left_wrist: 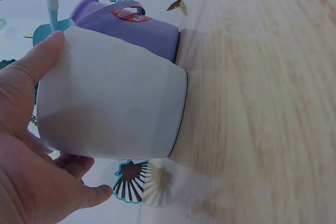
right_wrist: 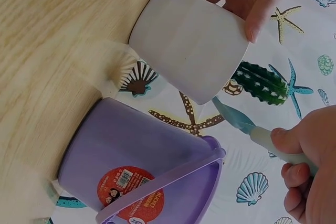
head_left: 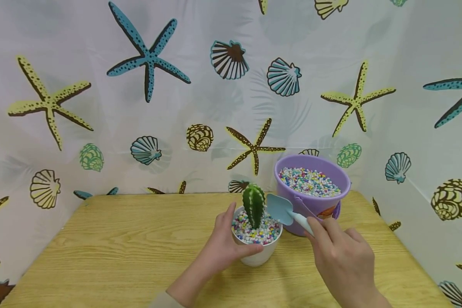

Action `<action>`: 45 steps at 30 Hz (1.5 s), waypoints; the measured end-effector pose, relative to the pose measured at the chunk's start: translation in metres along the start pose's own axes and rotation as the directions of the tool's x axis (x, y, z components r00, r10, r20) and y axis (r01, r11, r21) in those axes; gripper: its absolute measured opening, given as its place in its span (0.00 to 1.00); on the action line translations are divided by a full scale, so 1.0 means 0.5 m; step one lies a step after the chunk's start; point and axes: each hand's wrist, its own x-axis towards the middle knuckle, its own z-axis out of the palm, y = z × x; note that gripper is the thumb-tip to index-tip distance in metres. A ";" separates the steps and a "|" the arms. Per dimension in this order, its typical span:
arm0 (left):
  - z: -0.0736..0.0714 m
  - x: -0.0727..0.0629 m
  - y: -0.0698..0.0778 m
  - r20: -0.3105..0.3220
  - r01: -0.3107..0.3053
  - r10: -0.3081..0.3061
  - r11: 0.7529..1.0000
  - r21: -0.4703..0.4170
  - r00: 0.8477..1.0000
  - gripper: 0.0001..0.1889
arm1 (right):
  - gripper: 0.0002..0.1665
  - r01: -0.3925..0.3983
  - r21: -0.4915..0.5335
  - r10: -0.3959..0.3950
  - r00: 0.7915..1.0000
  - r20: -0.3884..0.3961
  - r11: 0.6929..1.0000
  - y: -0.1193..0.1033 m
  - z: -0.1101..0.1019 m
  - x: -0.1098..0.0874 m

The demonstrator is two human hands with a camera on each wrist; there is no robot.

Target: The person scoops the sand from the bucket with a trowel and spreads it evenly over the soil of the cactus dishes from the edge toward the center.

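A white pot [head_left: 256, 258] stands on the table with a green cactus [head_left: 254, 205] upright in it. Small multicoloured beads [head_left: 246, 231] surround the cactus inside the pot. My left hand [head_left: 227, 241] grips the pot by its rim, thumb along the near side and fingers round the left. In my right hand [head_left: 342, 256] is the pale handle of a small toy shovel [head_left: 280, 208], pinched between thumb and fingers. The light blue blade is at the pot's right rim, beside the cactus. The right wrist view shows the blade tip [right_wrist: 231, 114] close to the rim.
A purple bucket [head_left: 286, 201] filled with similar beads [head_left: 309, 182] stands right behind the pot, its handle hanging down in front. Wood-grain table [head_left: 138, 239] lies under everything. A white cloth printed with starfish and shells [head_left: 200, 98] hangs behind and at the sides.
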 end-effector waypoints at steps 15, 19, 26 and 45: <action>0.004 -0.005 -0.001 0.018 0.025 -0.025 1.000 -0.014 1.000 0.69 | 0.22 -0.028 -0.009 0.028 0.998 -0.055 1.000 0.015 -0.006 0.008; 0.005 -0.003 0.001 0.023 0.022 -0.021 1.000 -0.015 1.000 0.68 | 0.23 -0.058 -0.018 0.056 0.996 -0.066 0.998 0.025 -0.011 0.013; 0.007 -0.004 -0.001 0.022 0.006 -0.005 0.999 -0.039 1.000 0.68 | 0.25 -0.098 -0.041 0.095 0.992 -0.079 0.994 0.051 -0.018 0.027; 0.007 -0.003 -0.003 0.040 0.003 0.001 0.996 -0.086 0.999 0.67 | 0.16 -0.228 0.020 0.227 0.972 0.055 0.973 0.138 -0.027 0.060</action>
